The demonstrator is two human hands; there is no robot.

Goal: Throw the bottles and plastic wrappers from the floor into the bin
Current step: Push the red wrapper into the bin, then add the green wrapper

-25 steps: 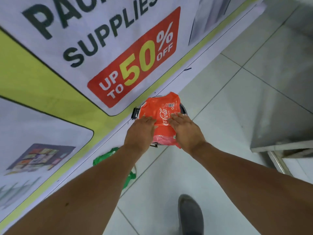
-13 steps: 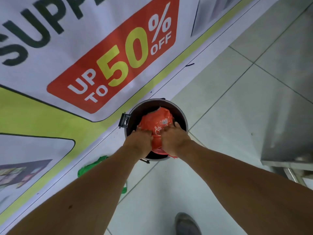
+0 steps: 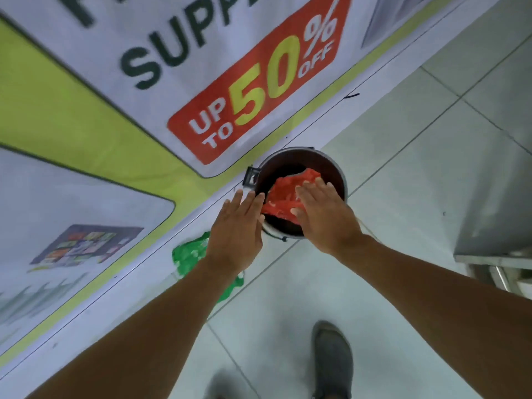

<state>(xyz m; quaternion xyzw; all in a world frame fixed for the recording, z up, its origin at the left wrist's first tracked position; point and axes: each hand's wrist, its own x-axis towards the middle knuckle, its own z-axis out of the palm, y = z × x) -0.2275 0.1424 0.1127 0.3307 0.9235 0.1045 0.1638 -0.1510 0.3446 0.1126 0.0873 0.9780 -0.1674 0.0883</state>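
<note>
Red plastic wrapper (image 3: 283, 194) sits crumpled in the mouth of the round bin (image 3: 341, 180), which stands on the floor against the banner's lower edge. Both hands are spread flat, gripping nothing: right hand (image 3: 324, 216) presses it down, left hand (image 3: 237, 228) hovers over the rim. A green wrapper (image 3: 188, 256) lies under the left wrist, likely next.

A crumpled red plastic wrapper (image 3: 290, 191) with white lettering sits in a round bin (image 3: 334, 171), dark brown inside with a grey rim. A bright green plastic bag (image 3: 191, 256) lies on pale grey-white floor tiles (image 3: 403, 174). The banner (image 3: 115, 110) shows lime-green bands, dark green letters and a red panel with yellow "50". A grey shoe (image 3: 332, 359).
</note>
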